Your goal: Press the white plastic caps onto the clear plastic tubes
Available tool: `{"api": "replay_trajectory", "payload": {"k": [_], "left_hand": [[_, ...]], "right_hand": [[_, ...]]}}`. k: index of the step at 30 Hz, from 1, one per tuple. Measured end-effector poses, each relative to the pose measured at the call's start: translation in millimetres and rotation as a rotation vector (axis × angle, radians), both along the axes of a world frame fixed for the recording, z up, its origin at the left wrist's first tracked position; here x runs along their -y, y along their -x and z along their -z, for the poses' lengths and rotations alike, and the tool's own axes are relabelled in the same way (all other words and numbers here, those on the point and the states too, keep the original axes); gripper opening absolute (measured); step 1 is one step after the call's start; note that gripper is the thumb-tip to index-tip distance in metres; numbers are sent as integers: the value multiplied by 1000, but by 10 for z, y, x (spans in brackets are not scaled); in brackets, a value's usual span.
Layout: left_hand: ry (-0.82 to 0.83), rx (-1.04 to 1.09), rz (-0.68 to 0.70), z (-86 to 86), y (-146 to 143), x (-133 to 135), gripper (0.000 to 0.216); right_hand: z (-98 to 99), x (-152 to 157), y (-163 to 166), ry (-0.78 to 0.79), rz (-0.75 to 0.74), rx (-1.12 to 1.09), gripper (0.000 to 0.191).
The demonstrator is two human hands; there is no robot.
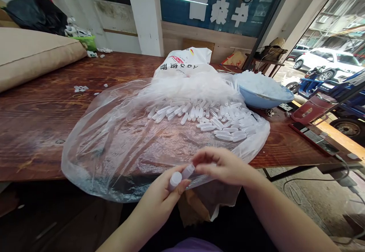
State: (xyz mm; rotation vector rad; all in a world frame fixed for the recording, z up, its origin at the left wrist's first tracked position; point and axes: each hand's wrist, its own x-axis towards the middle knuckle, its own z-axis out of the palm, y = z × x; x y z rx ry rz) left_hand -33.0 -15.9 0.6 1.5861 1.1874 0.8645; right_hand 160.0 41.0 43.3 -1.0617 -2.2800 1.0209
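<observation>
With the two held pieces taken as the clock's centre, the capped bottle (175, 179) and the second bottle (187, 171) are held side by side by the left hand (164, 189), its thumb and fingers closed around both, presumably so that their upper ends are exposed. At three o'clock, the right hand (224, 164) is curled narrowly at the second bottle's top; whether anything is pinched there cannot be told. The loose tubes (215, 123) are heaped at one o'clock on the clear plastic bag (99, 149), probably to be within easy reach, and the blue bowl (265, 99) of whitish pieces is set at two o'clock on the desk (37, 130), seemingly for the same reason. Both held bottles look small, slim and milky; on the capped one, a round, flat, white top is shown, tilted toward the viewer.
</observation>
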Motion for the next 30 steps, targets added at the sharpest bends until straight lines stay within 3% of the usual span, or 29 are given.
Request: {"api": "replay_trajectory", "payload": {"k": [1, 3, 4, 8, 12, 16, 18, 21, 24, 27, 30], "left_hand": [[-7, -5, -24, 6, 12, 7, 35], [-10, -21, -40, 22, 25, 35, 31], [-2, -24, -32, 33, 24, 55, 31], [33, -1, 8, 102, 7, 152, 32], [71, 17, 12, 175, 44, 218, 32], [146, 97, 1, 152, 91, 239, 34], [217, 132, 6, 108, 94, 234, 35], [287, 170, 39, 57, 74, 212, 36], [328, 207, 102, 31, 36, 191, 36], [406, 228, 194, -10, -11, 175, 35], [484, 212, 276, -69, -65, 154, 33]], "right_hand": [[-30, -163, -19, -7, 77, 87, 20], [-80, -556, -64, -191, 403, 464, 25], [-91, -762, -81, -221, 476, 547, 26], [-24, -1388, -82, -175, 494, 717, 16], [37, -1538, -31, -151, 456, 757, 11], [-68, -1251, -76, -202, 519, 683, 27], [-112, -945, -118, -202, 453, 563, 34], [-57, -375, -150, -75, -24, 117, 28], [122, 128, -145, -132, -234, -72, 20], [271, 432, -157, -223, -236, -195, 19], [281, 570, -216, -341, -219, -183, 22]]}}
